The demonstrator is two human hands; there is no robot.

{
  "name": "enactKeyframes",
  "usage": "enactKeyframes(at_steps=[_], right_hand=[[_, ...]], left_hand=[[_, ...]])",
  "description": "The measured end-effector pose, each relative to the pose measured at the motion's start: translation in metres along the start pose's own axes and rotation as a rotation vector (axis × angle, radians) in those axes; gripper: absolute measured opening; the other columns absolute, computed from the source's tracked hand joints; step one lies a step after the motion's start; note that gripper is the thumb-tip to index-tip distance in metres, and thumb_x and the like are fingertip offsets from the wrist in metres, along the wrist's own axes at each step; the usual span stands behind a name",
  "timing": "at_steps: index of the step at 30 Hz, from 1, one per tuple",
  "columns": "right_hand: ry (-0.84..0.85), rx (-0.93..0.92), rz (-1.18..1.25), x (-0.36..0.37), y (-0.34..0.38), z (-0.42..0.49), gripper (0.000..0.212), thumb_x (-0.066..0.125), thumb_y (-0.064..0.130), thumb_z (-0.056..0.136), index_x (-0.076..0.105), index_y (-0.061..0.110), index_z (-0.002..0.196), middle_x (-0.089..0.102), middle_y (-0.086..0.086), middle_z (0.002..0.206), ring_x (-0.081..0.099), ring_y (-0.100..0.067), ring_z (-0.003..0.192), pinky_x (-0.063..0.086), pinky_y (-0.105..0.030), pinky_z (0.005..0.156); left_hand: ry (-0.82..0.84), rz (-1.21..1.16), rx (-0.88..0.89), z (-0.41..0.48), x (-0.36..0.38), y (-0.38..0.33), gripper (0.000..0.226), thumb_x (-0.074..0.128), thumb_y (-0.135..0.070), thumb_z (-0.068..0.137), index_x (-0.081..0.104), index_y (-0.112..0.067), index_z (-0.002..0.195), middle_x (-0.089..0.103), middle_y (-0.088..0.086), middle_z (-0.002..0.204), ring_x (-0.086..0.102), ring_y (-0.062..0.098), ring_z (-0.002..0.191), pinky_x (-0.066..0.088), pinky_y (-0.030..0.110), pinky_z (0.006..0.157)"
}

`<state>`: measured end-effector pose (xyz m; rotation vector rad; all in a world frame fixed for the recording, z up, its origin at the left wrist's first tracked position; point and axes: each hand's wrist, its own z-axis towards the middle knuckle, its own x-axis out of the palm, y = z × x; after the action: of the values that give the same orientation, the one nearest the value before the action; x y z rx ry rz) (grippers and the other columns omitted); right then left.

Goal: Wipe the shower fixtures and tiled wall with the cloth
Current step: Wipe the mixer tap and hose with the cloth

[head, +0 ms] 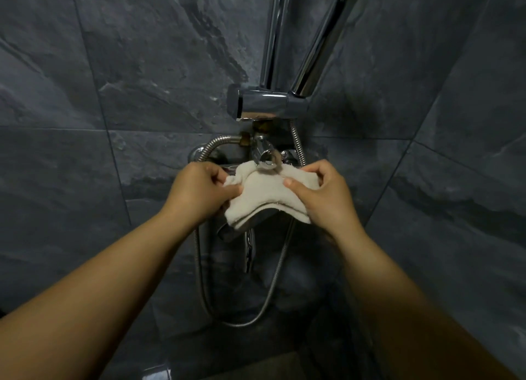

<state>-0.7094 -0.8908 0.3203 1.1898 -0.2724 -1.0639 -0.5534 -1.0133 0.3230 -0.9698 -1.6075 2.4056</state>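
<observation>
A folded white cloth is draped over the chrome mixer tap on the dark tiled wall. Its left end is gripped by the left hand and its right end by the right hand, fingers curled around the fabric. A metal shower hose is looped below.

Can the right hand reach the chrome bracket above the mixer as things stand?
Probably yes: nothing blocks the bracket right above the right hand, though that hand is gripping the cloth draped on the mixer.
</observation>
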Motion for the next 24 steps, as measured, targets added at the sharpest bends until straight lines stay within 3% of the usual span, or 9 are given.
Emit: enactKeyframes(at_steps=[5, 7, 11, 14, 17, 21, 24], right_hand=[[0.001, 0.194, 0.061, 0.015, -0.017, -0.003, 0.015, 0.067, 0.011, 0.083, 0.054, 0.017, 0.080, 0.056, 0.003, 0.076, 0.049, -0.005, 0.065, 0.039, -0.006, 0.046], [-0.001, 0.194, 0.076, 0.016, -0.014, -0.007, 0.018, 0.065, 0.009, 0.084, 0.052, 0.020, 0.077, 0.057, 0.003, 0.074, 0.051, -0.006, 0.063, 0.040, -0.010, 0.044], [0.003, 0.008, 0.053, 0.002, 0.004, -0.016, 0.018, 0.071, 0.021, 0.082, 0.056, 0.018, 0.091, 0.058, 0.009, 0.085, 0.053, -0.001, 0.076, 0.044, -0.011, 0.065], [0.047, -0.077, -0.018, 0.007, 0.016, -0.012, 0.020, 0.072, 0.021, 0.081, 0.054, 0.019, 0.090, 0.053, 0.014, 0.082, 0.049, 0.003, 0.074, 0.038, -0.005, 0.063], [0.038, 0.026, 0.003, 0.016, 0.015, -0.004, 0.019, 0.070, 0.024, 0.082, 0.053, 0.018, 0.089, 0.051, 0.013, 0.081, 0.047, 0.002, 0.072, 0.039, -0.007, 0.060], [0.056, 0.260, 0.054, 0.007, -0.006, -0.010, 0.013, 0.066, 0.024, 0.085, 0.057, 0.017, 0.091, 0.064, -0.006, 0.098, 0.056, -0.010, 0.080, 0.044, -0.020, 0.064], [-0.036, 0.104, -0.195, 0.005, 0.001, -0.021, 0.025, 0.063, 0.021, 0.088, 0.059, 0.015, 0.111, 0.057, -0.008, 0.117, 0.054, -0.018, 0.103, 0.042, -0.024, 0.085]], left_hand=[[-0.010, -0.046, 0.063, -0.001, 0.007, -0.013, 0.023, 0.076, -0.019, 0.076, 0.064, -0.002, 0.084, 0.060, 0.007, 0.067, 0.055, 0.017, 0.056, 0.050, 0.029, 0.057], [0.041, -0.059, 0.042, -0.007, 0.001, -0.014, 0.019, 0.076, -0.017, 0.076, 0.062, -0.004, 0.080, 0.059, 0.005, 0.064, 0.056, 0.010, 0.049, 0.050, 0.023, 0.048], [0.101, -0.126, -0.036, -0.023, -0.014, 0.000, 0.015, 0.076, -0.009, 0.073, 0.061, -0.009, 0.071, 0.057, -0.003, 0.053, 0.053, 0.002, 0.039, 0.046, 0.015, 0.040], [0.039, -0.215, -0.129, -0.023, -0.018, 0.014, 0.014, 0.073, -0.005, 0.076, 0.060, -0.009, 0.072, 0.058, -0.003, 0.049, 0.054, 0.003, 0.037, 0.046, 0.015, 0.039], [-0.062, -0.216, -0.126, -0.014, -0.009, 0.014, 0.016, 0.072, -0.010, 0.078, 0.059, -0.013, 0.070, 0.058, 0.004, 0.059, 0.051, 0.000, 0.036, 0.046, 0.016, 0.039], [0.010, -0.211, -0.066, -0.012, 0.004, 0.001, 0.014, 0.071, -0.015, 0.080, 0.059, -0.013, 0.074, 0.060, 0.006, 0.066, 0.056, 0.005, 0.045, 0.049, 0.017, 0.043], [0.044, -0.232, -0.046, -0.016, -0.005, 0.004, 0.013, 0.072, -0.012, 0.079, 0.059, -0.012, 0.075, 0.060, 0.006, 0.067, 0.056, 0.012, 0.053, 0.048, 0.016, 0.044]])
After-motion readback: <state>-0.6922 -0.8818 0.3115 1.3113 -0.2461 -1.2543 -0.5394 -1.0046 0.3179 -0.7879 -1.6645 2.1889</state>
